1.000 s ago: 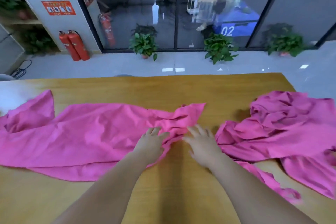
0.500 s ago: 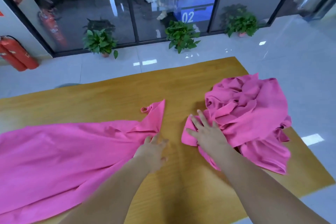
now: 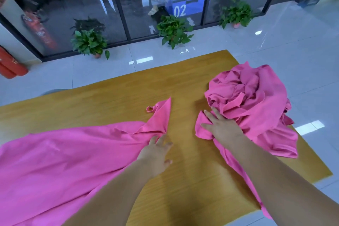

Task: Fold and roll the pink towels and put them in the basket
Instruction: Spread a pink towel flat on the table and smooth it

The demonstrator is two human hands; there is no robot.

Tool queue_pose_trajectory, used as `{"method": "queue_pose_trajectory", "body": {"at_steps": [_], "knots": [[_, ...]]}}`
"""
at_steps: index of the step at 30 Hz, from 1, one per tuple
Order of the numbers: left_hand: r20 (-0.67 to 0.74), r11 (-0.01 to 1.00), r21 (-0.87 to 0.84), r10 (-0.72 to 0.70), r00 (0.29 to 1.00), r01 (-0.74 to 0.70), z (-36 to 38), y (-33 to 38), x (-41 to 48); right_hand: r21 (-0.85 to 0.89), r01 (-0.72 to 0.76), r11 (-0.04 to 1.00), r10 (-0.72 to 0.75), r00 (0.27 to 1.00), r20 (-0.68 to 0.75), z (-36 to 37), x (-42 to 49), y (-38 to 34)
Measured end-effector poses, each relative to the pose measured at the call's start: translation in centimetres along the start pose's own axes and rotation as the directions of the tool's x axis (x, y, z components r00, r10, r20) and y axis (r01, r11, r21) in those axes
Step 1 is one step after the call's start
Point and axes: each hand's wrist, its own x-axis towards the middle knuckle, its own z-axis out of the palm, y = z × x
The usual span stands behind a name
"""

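While the left hand (image 3: 156, 154) rests with loose, straight fingers at the edge of the spread pink towel (image 3: 73, 152) on the table (image 3: 183, 180), the right hand (image 3: 222, 129) presses flat, fingers splayed, on the crumpled towel pile (image 3: 256, 101) to its right

The spread towel (image 3: 64, 161) runs off the left and bottom edges, so I cannot see its corners there. My left grip (image 3: 156, 156) is motion-smeared; whether it touches the cloth I cannot tell. My right grip (image 3: 222, 128) and forearm cover part of the crumpled heap (image 3: 256, 101), whose towels I cannot count. The bench (image 3: 110, 102) is cut at left, as is a red extinguisher (image 3: 9, 66).
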Motion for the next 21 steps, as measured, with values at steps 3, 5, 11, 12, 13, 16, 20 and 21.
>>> {"method": "queue_pose_trajectory", "body": {"at_steps": [3, 5, 11, 12, 13, 16, 20, 21], "knots": [[-0.019, 1.0, -0.011, 0.001, 1.0, -0.001, 0.2, 0.0, 0.0, -0.011, 0.003, 1.0, -0.003, 1.0, -0.011, 0.4, -0.2, -1.5], [-0.069, 1.0, -0.009, 0.008, 0.998, -0.009, 0.2, 0.0, -0.3, -0.014, 0.016, 1.0, -0.017, 0.998, -0.063, 0.4, -0.2, -3.1], [-0.401, 0.996, 0.028, -0.069, 0.913, 0.087, -1.3, -3.2, -1.0, 0.222, 0.09, 0.971, -0.057, 0.987, -0.152, -1.5, 1.0, -8.6], [-0.372, 0.992, -0.002, -0.116, 0.921, 0.124, -1.6, -4.1, -1.0, 0.285, 0.104, 0.953, -0.067, 0.988, -0.137, -1.9, 1.4, -9.6], [-0.305, 0.988, -0.034, -0.152, 0.94, 0.149, -1.9, -5.1, -1.0, 0.346, 0.115, 0.931, -0.08, 0.99, -0.114, -2.2, 1.9, -10.5], [-0.123, 0.988, 0.003, -0.153, 0.98, 0.155, -2.1, -7.7, -1.6, 0.507, 0.111, 0.855, -0.101, 0.994, -0.048, -2.7, 2.9, -13.3], [-0.182, 0.984, 0.009, -0.175, 0.968, 0.18, -1.2, -9.1, -3.1, 0.616, 0.042, 0.787, -0.028, 0.999, -0.032, -2.4, 3.5, -15.8], [-0.188, 0.979, 0.018, -0.194, 0.963, 0.201, -0.8, -9.1, -3.5, 0.641, 0.004, 0.768, 0.012, 1.0, -0.021, -2.3, 3.6, -16.2]]}}
